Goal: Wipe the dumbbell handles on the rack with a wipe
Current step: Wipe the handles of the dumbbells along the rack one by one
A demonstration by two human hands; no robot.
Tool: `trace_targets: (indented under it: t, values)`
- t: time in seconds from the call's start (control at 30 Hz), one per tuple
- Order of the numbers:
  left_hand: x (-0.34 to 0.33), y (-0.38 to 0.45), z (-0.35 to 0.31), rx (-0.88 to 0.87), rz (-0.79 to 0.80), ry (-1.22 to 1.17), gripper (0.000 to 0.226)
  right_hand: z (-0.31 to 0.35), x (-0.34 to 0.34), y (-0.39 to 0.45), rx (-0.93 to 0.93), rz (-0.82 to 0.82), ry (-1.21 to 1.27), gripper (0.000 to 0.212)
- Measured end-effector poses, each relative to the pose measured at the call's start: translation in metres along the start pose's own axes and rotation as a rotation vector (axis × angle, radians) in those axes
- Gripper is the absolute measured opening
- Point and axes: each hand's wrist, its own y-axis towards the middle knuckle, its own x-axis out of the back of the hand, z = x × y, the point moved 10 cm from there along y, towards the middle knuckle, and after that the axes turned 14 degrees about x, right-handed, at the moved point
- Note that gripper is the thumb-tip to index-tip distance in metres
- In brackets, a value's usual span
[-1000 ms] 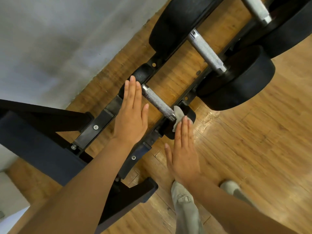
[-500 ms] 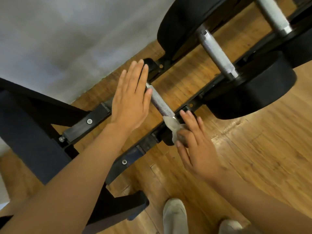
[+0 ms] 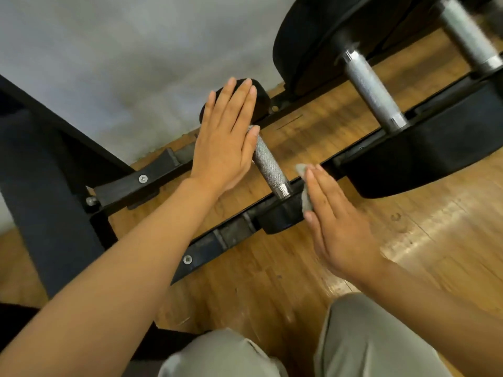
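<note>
the small dumbbell's knurled handle (image 3: 268,161) lies across the two rails of the rack (image 3: 206,244), its near head (image 3: 280,217) seated on the front rail and its far head (image 3: 261,96) partly under the left hand. the wipe (image 3: 305,198) sits just right of the handle's near end, pressed flat under the right hand (image 3: 334,224) — only a grey edge shows past the fingers (image 3: 313,183), and it appears to rest against the near head rather than the metal grip. the right hand's fingers are straight and together, not curled round anything. the left hand (image 3: 224,148) is flat too, fingers extended over the far head, its thumb edge touching the handle.

the risk here looks like a shallow wipe: with an open palm the cloth reaches only one side of the grip, so the underside could be missed. the wipe could also slip from under flat fingers and drop to the wooden floor (image 3: 272,281) between the rails. beyond, a larger dumbbell handle (image 3: 373,91) waits, apparently not yet reached.
</note>
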Motion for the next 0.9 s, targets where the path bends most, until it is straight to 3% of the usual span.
trace_targets:
  t: [0.07,0.3,0.47,0.57,0.73,0.8,0.9]
  values:
    - [0.001,0.000,-0.001,0.028,-0.028,-0.009,0.055,0.013,-0.008,0.000,0.000,0.025,-0.040,0.053]
    - [0.000,-0.003,0.001,0.029,-0.030,-0.017,0.054,0.044,-0.023,0.000,0.315,0.191,-0.371,0.051]
    - [0.001,-0.001,0.002,0.090,-0.038,-0.074,0.053,0.068,-0.053,-0.003,0.600,0.443,-0.524,0.055]
    - [0.003,-0.001,0.004,0.047,0.007,-0.078,0.051,0.072,-0.047,-0.003,0.669,0.420,-0.522,0.056]
    - [0.006,-0.001,0.006,0.038,0.016,-0.070,0.050,0.025,-0.001,-0.002,0.342,0.100,-0.110,0.044]
    - [0.004,-0.002,0.005,0.062,0.029,-0.078,0.051,0.013,0.002,-0.003,0.237,0.059,-0.039,0.043]
    - [0.005,0.000,0.006,0.068,0.051,-0.084,0.051,-0.008,0.002,-0.002,-0.070,0.024,0.119,0.049]
